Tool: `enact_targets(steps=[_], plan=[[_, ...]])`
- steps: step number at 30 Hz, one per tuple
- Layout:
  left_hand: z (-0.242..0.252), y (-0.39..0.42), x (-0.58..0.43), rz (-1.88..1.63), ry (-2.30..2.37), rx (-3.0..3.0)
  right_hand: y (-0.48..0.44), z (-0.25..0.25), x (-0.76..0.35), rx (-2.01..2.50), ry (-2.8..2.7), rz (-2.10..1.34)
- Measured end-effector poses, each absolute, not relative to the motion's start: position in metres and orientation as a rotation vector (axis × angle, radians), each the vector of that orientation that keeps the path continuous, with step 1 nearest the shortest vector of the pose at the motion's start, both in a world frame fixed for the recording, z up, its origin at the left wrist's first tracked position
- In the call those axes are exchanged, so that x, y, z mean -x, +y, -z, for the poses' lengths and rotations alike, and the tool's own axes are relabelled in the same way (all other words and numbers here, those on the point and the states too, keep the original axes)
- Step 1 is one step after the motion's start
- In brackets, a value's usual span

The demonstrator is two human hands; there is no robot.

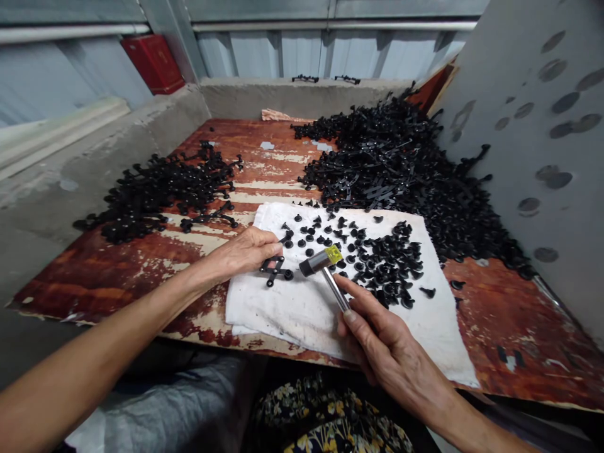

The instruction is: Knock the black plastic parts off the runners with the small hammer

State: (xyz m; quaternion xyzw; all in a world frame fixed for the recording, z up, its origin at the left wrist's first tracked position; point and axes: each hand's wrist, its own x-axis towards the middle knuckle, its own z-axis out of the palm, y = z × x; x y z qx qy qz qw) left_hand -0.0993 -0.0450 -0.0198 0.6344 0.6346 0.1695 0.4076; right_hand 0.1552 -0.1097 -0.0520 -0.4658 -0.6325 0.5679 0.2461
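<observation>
My left hand point(250, 246) is closed on a black linkage of crossed bars with round knobs point(274, 270), holding it over the left part of a white cloth point(283, 314). Part of the linkage is hidden under my fingers. Wrapped round the metal handle of a small mallet point(321, 261) is my right hand point(377, 327). The mallet's head has one dark end and one yellow end, and it hovers close to the right of the linkage. Many loose black round-based pieces point(391, 261) lie scattered over the cloth, densest on its right side.
A large heap of black linkages point(391, 157) covers the back right of the worn red-brown board point(495, 327). At the left lies a smaller pile of linkages point(165, 189). A low concrete ledge point(236, 97) borders the back, and a spotted grey panel point(528, 138) stands at the right.
</observation>
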Motion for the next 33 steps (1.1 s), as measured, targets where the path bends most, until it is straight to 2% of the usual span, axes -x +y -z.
enact_targets(steps=[10, 15, 20, 23, 29, 33], plan=[[0.021, -0.042, 0.099, -0.375, 1.640, -1.689, -0.108, 0.049, -0.155, 1.272, -1.736, -1.510], [0.022, -0.039, 0.102, -0.353, 1.661, -1.748, -0.096, 0.037, -0.154, 1.240, -1.976, -1.246], [0.027, -0.035, 0.103, -0.375, 1.689, -1.686, -0.064, 0.034, -0.142, 0.988, -2.262, -0.807], [0.027, -0.035, 0.104, -0.395, 1.671, -1.667, -0.050, 0.036, -0.133, 1.001, -2.401, -0.601], [0.024, -0.034, 0.103, -0.381, 1.677, -1.734, -0.044, 0.036, -0.129, 1.062, -2.587, -0.364], [0.028, -0.033, 0.104, -0.393, 1.678, -1.743, -0.047, 0.031, -0.130, 1.003, -2.614, -0.389]])
